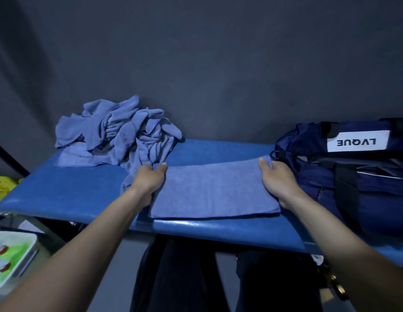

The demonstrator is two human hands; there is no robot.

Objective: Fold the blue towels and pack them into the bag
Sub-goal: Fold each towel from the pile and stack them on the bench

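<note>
L hand [152,176] & R hand [273,174] each pinch a far corner of the towel [215,190] at bench [67,190] front edge, prob. squaring the fold; bag [344,176] waits at right end.

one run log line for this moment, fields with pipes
step: folding towel | left hand: pinches far left corner | right hand: pinches far right corner | towel: flat on blue bench | pile: unfolded | bag: right

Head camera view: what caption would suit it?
Both hands pinch a flat blue towel's far corners beside the bag.
</note>
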